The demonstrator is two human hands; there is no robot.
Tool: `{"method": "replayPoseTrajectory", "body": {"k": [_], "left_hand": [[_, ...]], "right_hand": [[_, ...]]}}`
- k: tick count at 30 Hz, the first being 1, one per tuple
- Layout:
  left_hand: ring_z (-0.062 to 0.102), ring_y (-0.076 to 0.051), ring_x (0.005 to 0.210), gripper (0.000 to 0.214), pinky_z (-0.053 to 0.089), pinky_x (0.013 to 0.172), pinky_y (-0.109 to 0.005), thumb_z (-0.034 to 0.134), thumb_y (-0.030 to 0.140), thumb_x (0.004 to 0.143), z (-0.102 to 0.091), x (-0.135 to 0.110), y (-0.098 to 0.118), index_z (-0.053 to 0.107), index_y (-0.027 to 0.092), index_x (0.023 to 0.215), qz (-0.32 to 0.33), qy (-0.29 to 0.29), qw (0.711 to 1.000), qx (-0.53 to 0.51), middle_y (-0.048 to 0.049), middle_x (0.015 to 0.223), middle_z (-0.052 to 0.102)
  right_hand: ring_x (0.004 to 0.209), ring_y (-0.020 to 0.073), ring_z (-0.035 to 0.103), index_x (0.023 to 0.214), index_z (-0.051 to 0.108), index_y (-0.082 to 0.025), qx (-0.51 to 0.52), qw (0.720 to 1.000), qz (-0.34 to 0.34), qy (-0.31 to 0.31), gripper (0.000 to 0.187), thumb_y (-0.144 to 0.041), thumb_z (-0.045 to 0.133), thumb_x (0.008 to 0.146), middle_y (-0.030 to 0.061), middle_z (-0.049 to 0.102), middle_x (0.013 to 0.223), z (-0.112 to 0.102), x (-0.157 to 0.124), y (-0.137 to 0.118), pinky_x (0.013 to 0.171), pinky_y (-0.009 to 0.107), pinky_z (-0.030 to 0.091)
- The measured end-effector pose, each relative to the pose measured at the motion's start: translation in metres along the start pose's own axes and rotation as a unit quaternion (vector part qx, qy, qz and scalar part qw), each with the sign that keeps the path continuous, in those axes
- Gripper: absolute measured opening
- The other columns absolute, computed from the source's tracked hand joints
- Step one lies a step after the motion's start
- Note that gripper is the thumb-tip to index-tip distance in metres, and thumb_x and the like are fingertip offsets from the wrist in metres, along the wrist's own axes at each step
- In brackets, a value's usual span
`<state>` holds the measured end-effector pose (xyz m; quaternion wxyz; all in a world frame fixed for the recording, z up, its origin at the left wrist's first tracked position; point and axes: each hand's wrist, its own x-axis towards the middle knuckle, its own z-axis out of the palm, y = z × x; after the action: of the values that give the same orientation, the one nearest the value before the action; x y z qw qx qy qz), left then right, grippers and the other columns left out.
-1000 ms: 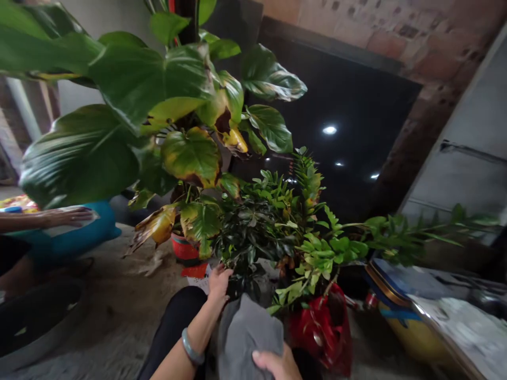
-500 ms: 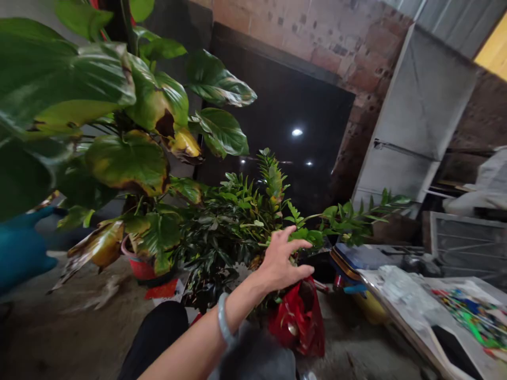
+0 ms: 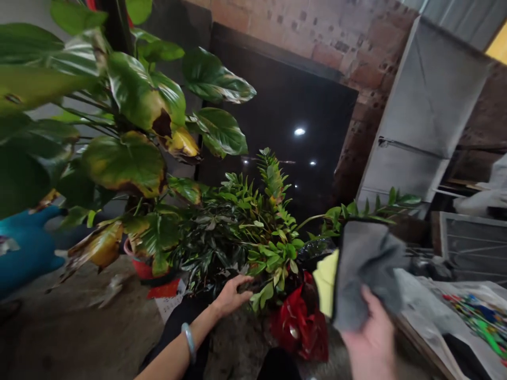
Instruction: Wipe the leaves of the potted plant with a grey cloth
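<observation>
Dusty bare concrete floor.
On it stand a red pot, a red-wrapped plant and a red-and-white paper.

The left hand reaches into the small leafy plant. The right hand holds up a gray cloth beside a red bag.
</observation>
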<state>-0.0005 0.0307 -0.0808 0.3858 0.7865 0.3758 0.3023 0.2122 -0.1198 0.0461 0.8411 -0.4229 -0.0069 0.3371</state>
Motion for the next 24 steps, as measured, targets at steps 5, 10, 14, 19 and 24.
{"method": "replayPoseTrajectory", "body": {"k": [5,10,14,19,24], "left_hand": [[0.053,-0.028,0.117,0.056,0.041,0.102,-0.042,0.063,0.033,0.070,0.028,-0.007,-0.016,0.055,0.019,0.123,0.034,-0.011,0.995,0.089,-0.0119,0.129,0.058],[0.047,-0.030,0.124,0.067,0.039,0.104,-0.045,0.057,0.015,0.065,0.039,-0.009,-0.032,0.045,0.017,0.131,0.060,0.023,0.980,0.188,-0.0158,0.140,0.045],[0.049,-0.026,0.122,0.064,0.040,0.103,-0.041,0.048,0.007,0.064,0.038,-0.009,-0.029,0.050,0.022,0.126,0.082,0.092,0.974,0.192,-0.0105,0.135,0.052],[0.054,-0.027,0.106,0.058,0.043,0.094,-0.044,0.046,0.004,0.062,0.025,-0.015,0.000,0.058,0.021,0.117,0.026,0.080,0.965,0.248,-0.0098,0.124,0.060],[0.050,-0.028,0.103,0.041,0.036,0.096,-0.048,0.048,0.012,0.072,0.012,-0.019,0.016,0.063,0.023,0.109,0.026,0.067,0.961,0.265,-0.0085,0.111,0.065]], "right_hand": [[0.094,0.0314,0.065,0.087,0.067,-0.014,-0.161,0.961,0.221,-0.041,0.045,-0.030,0.078,0.048,0.0092,0.073,0.078,-0.002,-0.033,0.081,0.081,0.044,0.052],[0.085,0.0316,0.067,0.086,0.068,-0.014,-0.199,0.971,0.128,-0.018,0.043,-0.032,0.079,0.048,0.0086,0.072,0.072,-0.021,-0.037,0.035,0.078,0.046,0.053],[0.083,0.0232,0.067,0.109,0.063,-0.018,-0.064,0.995,-0.077,0.021,0.053,-0.025,0.072,0.057,0.0015,0.073,0.079,0.030,-0.016,-0.024,0.080,0.040,0.052],[0.067,0.0182,0.067,0.113,0.060,-0.017,-0.048,0.994,0.094,0.039,0.048,-0.017,0.067,0.065,-0.0033,0.070,0.065,0.046,-0.014,0.038,0.077,0.036,0.053],[0.079,0.0292,0.068,0.071,0.067,-0.020,-0.232,0.952,0.176,-0.095,0.030,-0.032,0.082,0.048,0.0028,0.071,0.064,-0.039,-0.036,0.110,0.079,0.041,0.054]]}}
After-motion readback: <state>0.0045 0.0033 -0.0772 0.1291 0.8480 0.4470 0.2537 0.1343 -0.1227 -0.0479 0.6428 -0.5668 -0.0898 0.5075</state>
